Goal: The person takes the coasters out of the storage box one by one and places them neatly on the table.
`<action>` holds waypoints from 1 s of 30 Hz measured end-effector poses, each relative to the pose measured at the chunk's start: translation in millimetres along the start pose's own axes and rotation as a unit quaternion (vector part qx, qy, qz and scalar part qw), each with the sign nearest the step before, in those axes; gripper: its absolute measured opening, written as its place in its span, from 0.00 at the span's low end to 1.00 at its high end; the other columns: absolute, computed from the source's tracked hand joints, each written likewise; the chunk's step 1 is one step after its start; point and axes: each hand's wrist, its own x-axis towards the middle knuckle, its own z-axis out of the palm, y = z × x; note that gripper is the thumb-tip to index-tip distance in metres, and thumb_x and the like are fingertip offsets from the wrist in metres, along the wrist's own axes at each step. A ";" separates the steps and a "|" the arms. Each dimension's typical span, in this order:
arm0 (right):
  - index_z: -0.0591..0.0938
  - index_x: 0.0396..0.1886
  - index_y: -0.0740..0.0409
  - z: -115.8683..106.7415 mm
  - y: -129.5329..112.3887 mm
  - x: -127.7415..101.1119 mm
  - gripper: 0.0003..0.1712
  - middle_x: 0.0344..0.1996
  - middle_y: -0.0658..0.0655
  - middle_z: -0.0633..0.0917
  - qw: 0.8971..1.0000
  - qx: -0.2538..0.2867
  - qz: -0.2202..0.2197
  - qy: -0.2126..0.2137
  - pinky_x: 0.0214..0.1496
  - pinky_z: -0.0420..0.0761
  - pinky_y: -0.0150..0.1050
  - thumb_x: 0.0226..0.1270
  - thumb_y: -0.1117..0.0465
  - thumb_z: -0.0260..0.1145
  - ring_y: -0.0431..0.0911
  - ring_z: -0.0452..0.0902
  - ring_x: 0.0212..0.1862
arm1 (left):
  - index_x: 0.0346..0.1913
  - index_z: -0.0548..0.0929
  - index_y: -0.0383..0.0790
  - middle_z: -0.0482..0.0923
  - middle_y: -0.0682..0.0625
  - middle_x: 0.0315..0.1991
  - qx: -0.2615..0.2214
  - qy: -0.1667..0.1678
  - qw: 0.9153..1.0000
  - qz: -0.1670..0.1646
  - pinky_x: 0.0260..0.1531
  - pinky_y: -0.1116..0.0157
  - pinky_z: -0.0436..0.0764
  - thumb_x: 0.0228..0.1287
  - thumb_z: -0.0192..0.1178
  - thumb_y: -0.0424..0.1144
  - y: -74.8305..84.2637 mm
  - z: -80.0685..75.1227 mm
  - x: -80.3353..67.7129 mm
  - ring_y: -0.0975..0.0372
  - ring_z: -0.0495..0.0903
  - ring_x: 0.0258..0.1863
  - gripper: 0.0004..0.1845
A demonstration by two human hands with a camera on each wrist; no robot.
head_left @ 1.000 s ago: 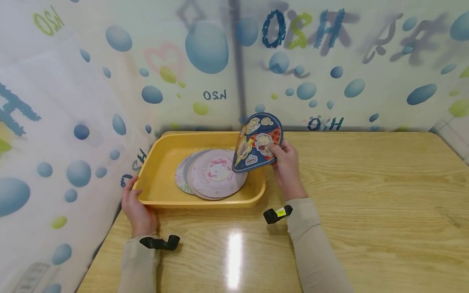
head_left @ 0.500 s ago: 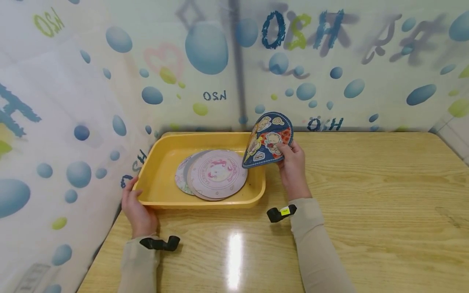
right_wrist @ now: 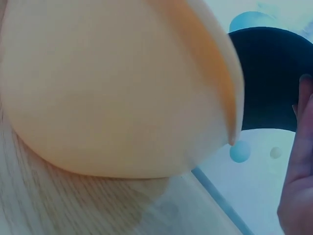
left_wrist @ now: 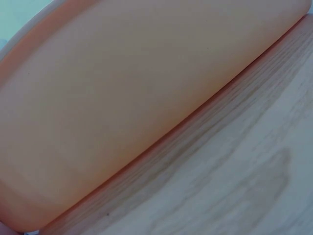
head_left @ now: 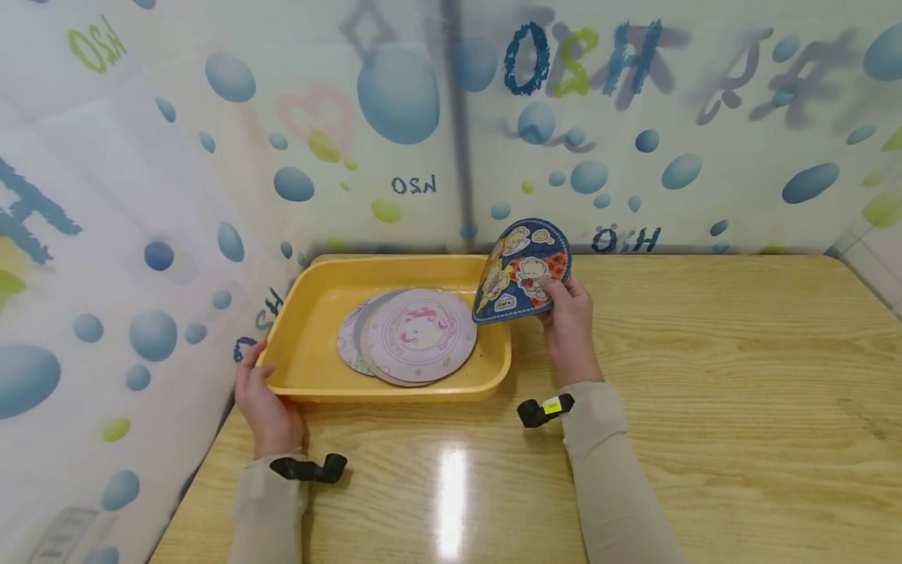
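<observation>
My right hand (head_left: pixel 572 333) pinches a round mouse pad (head_left: pixel 517 266) by its right edge, thumb on the printed face. This dark blue piece with cartoon bears is bent and held up over the right end of a yellow plastic tray (head_left: pixel 303 290). Its black underside shows in the right wrist view, with fingertips (right_wrist: pixel 305 90) against it. A pink round pad (head_left: pixel 423 333) lies in the tray, overlapping others beneath, one with a floral print (head_left: pixel 348 345). My left hand (head_left: pixel 268 407) grips the tray's front left corner, thumb over the rim.
The tray stands on a wood-grain table (head_left: pixel 740 392), close to the printed back wall sheet (head_left: pixel 599 211). Another printed sheet (head_left: pixel 176 329) rises along the left side. Black cameras sit on both wrists, such as the right wrist camera (head_left: pixel 543 410).
My right hand has moved to the right with the bent blue mouse pad, uncovering more of the pink one. The left hand and tray have stayed in place.
</observation>
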 end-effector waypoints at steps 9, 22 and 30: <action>0.74 0.49 0.62 -8.6 1.9 3.8 0.17 0.37 0.57 0.81 1.000 -0.002 0.002 0.021 0.30 0.80 0.32 0.59 0.64 0.59 0.43 0.81 0.31 | 0.53 0.74 0.40 0.60 0.50 0.62 -0.001 0.001 1.000 0.003 0.57 0.61 0.65 0.59 0.38 0.28 0.1 1.0 1.4 0.56 0.63 0.57 0.21; 0.74 0.43 0.58 -18.7 16.1 7.7 0.14 0.33 0.55 0.80 0.988 -0.119 0.041 0.088 0.27 0.77 0.33 0.62 0.55 0.58 0.42 0.77 0.27 | 0.54 0.73 0.40 0.60 0.51 0.61 0.005 -0.002 1.000 0.000 0.57 0.62 0.65 0.60 0.37 0.29 -1.2 -1.1 0.0 0.56 0.63 0.57 0.22; 0.74 0.36 0.57 -23.0 23.1 9.1 0.10 0.26 0.53 0.79 0.982 -0.154 0.037 0.103 0.19 0.72 0.32 0.61 0.55 0.58 0.40 0.73 0.20 | 0.53 0.73 0.37 0.60 0.49 0.62 -0.026 0.000 1.000 0.002 0.57 0.61 0.65 0.58 0.37 0.27 -2.9 -2.2 4.3 0.56 0.63 0.57 0.22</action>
